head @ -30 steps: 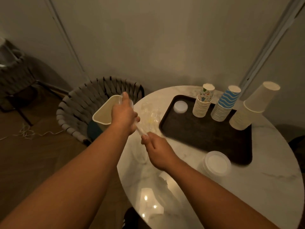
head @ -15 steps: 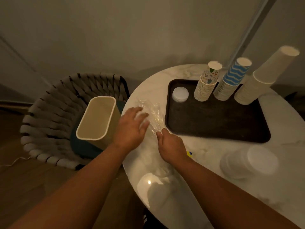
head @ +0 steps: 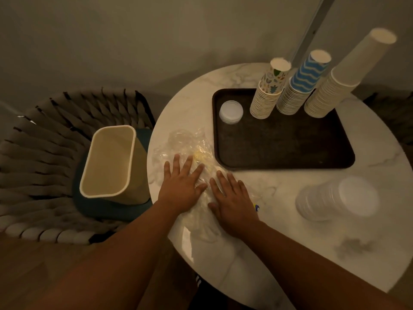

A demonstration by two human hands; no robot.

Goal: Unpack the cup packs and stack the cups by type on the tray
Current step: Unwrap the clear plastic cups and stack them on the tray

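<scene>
Crumpled clear plastic wrap (head: pixel 185 146) lies on the round marble table (head: pixel 279 242), left of the dark tray (head: pixel 283 148). My left hand (head: pixel 181 186) and my right hand (head: pixel 232 198) both press flat on the wrap, fingers straight and spread. On the tray's far edge stand three cup stacks: a patterned one (head: pixel 267 95), a blue wavy one (head: pixel 299 88) and a plain white one (head: pixel 335 83). A small stack of white lids (head: pixel 230 111) sits at the tray's far left corner. A larger stack of white lids (head: pixel 337 199) lies on the table right of my hands.
A cream waste bin (head: pixel 111 162) stands on a dark seat cushion of a woven chair (head: pixel 33 157), just left of the table edge. A wall runs behind the table. A small blue and yellow scrap (head: pixel 256 207) lies beside my right wrist.
Both hands came down from twisting the wrap in the air and now lie flat on it on the table. The view has tilted downward and moved closer.
</scene>
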